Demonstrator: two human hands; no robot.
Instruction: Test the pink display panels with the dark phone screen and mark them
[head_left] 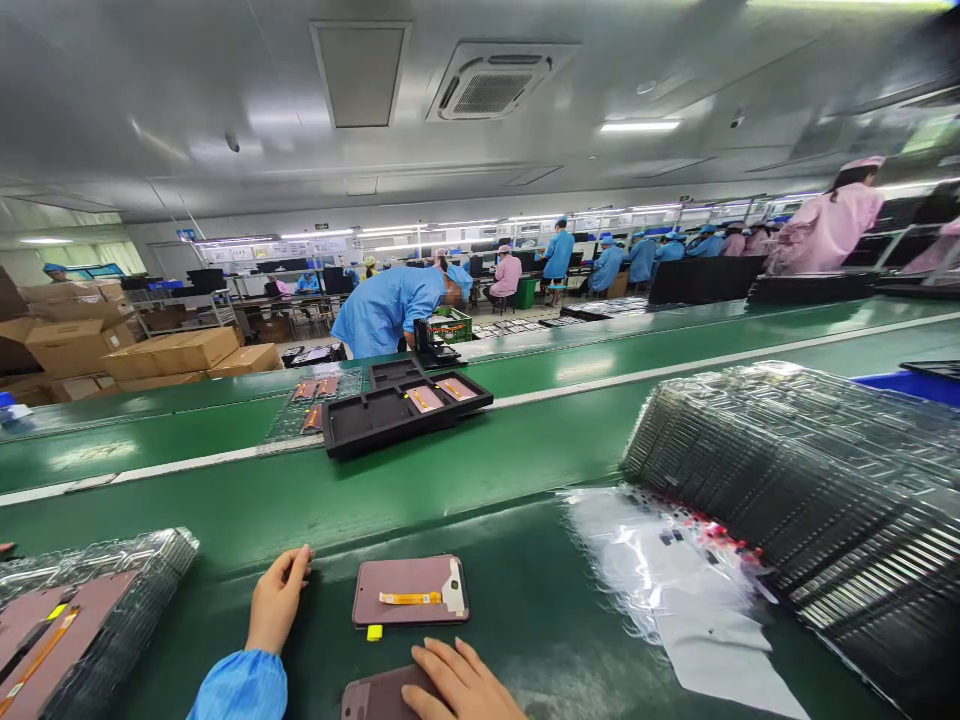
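On the green work surface, a pinkish-brown phone screen panel (pixel 405 590) lies with an orange flex strip and a yellow tab at its lower left edge. Below it is a second, darker panel (pixel 375 697), partly cut off by the frame's bottom. My right hand (pixel 461 685) rests over that panel's right side, fingers spread. Left of the upper panel, my left hand (pixel 277 598), in a blue sleeve, is above the surface with thumb and fingertips together; whether anything tiny is between them cannot be made out.
Clear plastic trays holding panels (pixel 67 620) stand at left, a tall tray stack (pixel 810 480) at right. Thin clear films (pixel 675 570) lie before it. Black trays (pixel 397 410) sit across the green belt (pixel 525 450). A person in blue (pixel 390 305) bends beyond.
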